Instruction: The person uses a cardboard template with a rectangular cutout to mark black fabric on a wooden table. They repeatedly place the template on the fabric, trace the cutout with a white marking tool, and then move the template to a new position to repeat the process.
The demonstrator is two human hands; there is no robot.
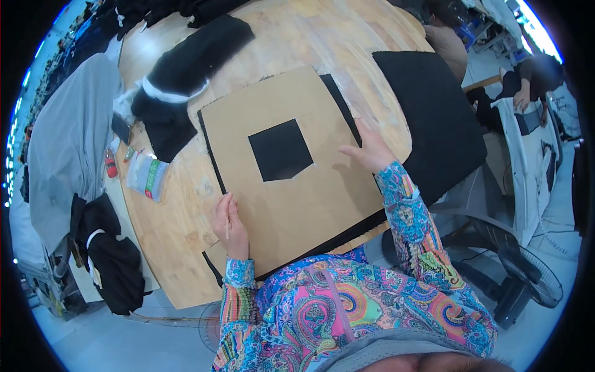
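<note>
A brown cardboard template [328, 198] with a pentagon-shaped cutout lies flat on black fabric [338, 99], which shows through the cutout and past the edges. My left hand [229, 226] rests at the template's lower left edge, fingers closed around what looks like a thin pale stick. At the upper right edge, my right hand [370, 149] lies on the template, fingers stretched along the edge and thumb apart, holding nothing.
The wooden table [167, 235] has curved edges. Another black fabric piece [434, 118] overhangs at right; a black bundle [201, 53] lies at upper left near a plastic packet [147, 176]. A fan [533, 273] stands at lower right. A co-worker [527, 80] sits at far right.
</note>
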